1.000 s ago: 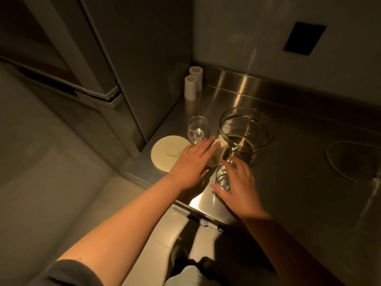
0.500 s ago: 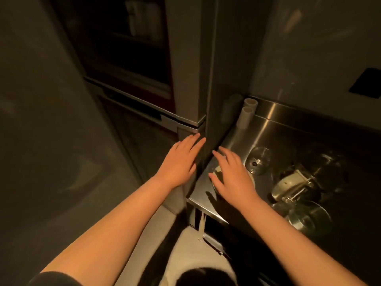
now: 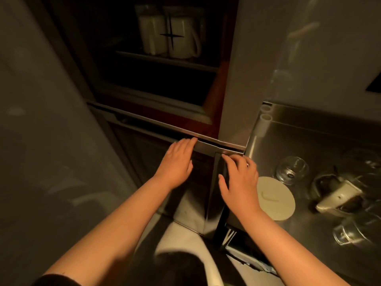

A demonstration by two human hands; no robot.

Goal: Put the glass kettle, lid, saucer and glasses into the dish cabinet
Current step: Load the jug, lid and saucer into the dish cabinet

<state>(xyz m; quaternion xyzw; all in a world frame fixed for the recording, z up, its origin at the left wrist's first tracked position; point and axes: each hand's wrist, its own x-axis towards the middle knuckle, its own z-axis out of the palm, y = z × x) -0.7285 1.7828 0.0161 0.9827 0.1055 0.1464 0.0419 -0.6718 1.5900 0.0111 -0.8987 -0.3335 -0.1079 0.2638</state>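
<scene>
You see two white jugs [image 3: 171, 36] on the far shelf [image 3: 165, 61], and two white tubes [image 3: 265, 120] standing upright on the steel worktop [image 3: 309, 141].

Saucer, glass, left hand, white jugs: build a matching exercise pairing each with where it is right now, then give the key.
Column one:
1. saucer
2. glass
3. left hand
4. white jugs

Column two:
A. on a shelf inside the cabinet
B. fingertips at the top edge of the lower cabinet door
C. flat on the counter beside the right hand
D. upright on the counter, just beyond the saucer

Pairs: 1-C, 2-D, 3-B, 4-A
</scene>
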